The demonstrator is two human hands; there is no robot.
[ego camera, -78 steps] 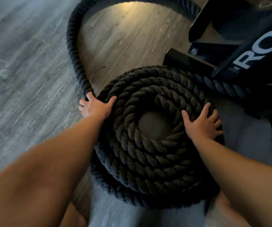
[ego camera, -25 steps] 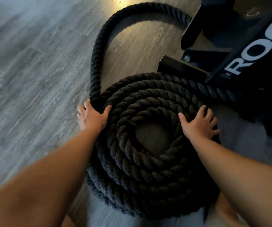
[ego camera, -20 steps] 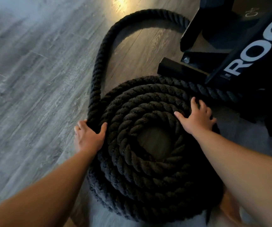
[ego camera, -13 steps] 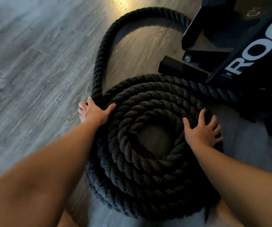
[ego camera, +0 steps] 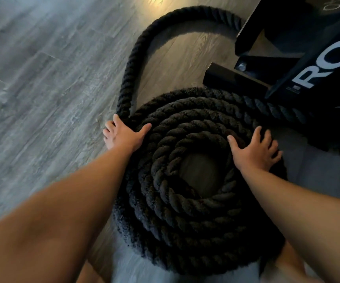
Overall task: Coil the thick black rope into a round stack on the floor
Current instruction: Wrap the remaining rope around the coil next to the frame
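Gripping the free length with fingers clamped round it, the left hand feeds it in. The right hand, fingers apart, presses the coiled rope beneath them on the floor. The next turn is best laid snug against the outer one.

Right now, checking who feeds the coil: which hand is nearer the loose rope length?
Left. The left hand holds the loose rope length where it joins the coil; the right hand rests flat on the coil's opposite side.

1 head-worn camera looks steeply down, close over the floor.
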